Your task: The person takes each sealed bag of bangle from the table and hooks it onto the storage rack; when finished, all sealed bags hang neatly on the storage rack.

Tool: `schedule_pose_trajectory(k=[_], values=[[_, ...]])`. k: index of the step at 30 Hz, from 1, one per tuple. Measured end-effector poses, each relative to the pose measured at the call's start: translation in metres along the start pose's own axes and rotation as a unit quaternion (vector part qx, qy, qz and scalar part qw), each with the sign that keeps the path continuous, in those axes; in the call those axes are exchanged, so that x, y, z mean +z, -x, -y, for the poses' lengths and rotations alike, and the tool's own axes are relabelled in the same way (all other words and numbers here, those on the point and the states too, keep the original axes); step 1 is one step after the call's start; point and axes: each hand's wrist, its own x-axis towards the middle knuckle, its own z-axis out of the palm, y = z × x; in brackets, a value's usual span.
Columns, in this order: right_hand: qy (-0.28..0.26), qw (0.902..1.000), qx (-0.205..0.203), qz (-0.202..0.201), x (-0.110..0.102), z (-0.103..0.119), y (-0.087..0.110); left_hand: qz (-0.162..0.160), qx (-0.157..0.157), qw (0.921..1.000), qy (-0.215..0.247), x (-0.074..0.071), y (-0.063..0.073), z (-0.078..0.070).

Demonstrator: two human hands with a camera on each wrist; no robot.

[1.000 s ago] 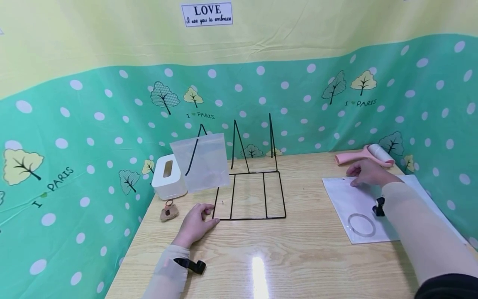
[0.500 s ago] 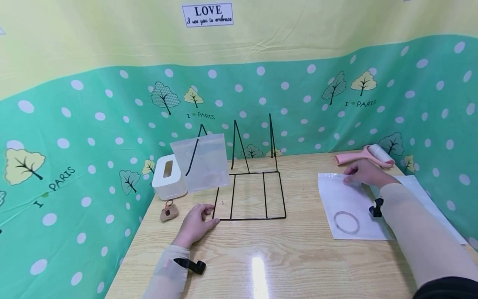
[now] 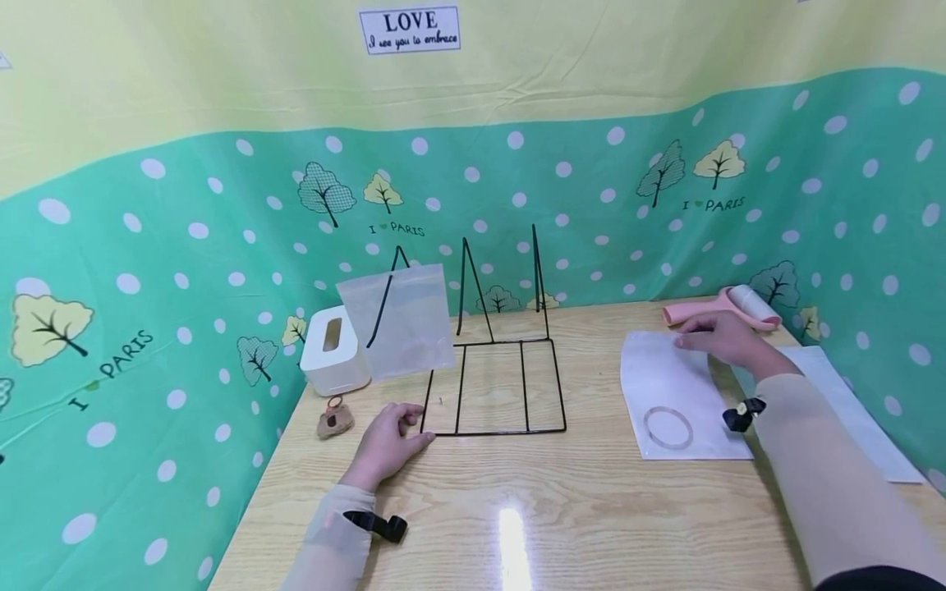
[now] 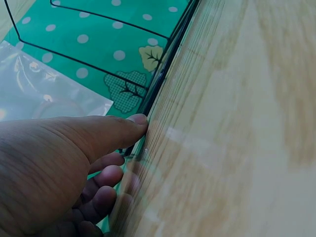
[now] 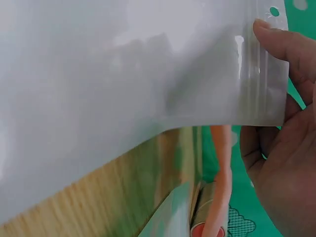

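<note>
My left hand [image 3: 386, 447] holds the front left corner of a black wire rack [image 3: 491, 433]. In the left wrist view, the thumb of this hand [image 4: 54, 168] presses on the wire with the fingers curled beneath. A translucent zip-lock bag [image 3: 402, 328] hangs on the rack's left prong; the other two prongs are bare. At the right, my right hand [image 3: 724, 338] pinches the top edge of a white zip-lock bag [image 3: 695, 377] showing a thin ring outline. The right wrist view shows the thumb over the bag's zip strip [image 5: 256, 89], near the hang hole.
A white tissue box [image 3: 332, 365] and a small brown keychain [image 3: 336, 420] sit left of the rack. Behind the right hand lies a pink lint roller [image 3: 698, 309]. Another white sheet-like bag [image 3: 850, 410] lies beyond the right forearm. A patterned curtain encloses the table.
My right hand has drawn the white zip-lock bag leftward and slightly back, away from the white one that stays under the forearm. The left hand and the rack have not moved.
</note>
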Motion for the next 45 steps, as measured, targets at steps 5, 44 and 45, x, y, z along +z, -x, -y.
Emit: schedule_pose_trajectory(k=[5,44,45], values=[[-0.021,0.9997,0.0,-0.013,-0.003,0.009,0.009,0.002,-0.002,1.0,-0.001,0.0,0.0,0.0],[-0.029,0.9938,-0.005,-0.107,-0.017,0.05,0.051,0.006,-0.009,0.9999,0.004,-0.001,0.002,-0.003],[-0.023,0.9936,-0.008,-0.11,-0.018,0.05,0.051,0.006,-0.009,0.9999,0.004,0.0,0.002,-0.003]])
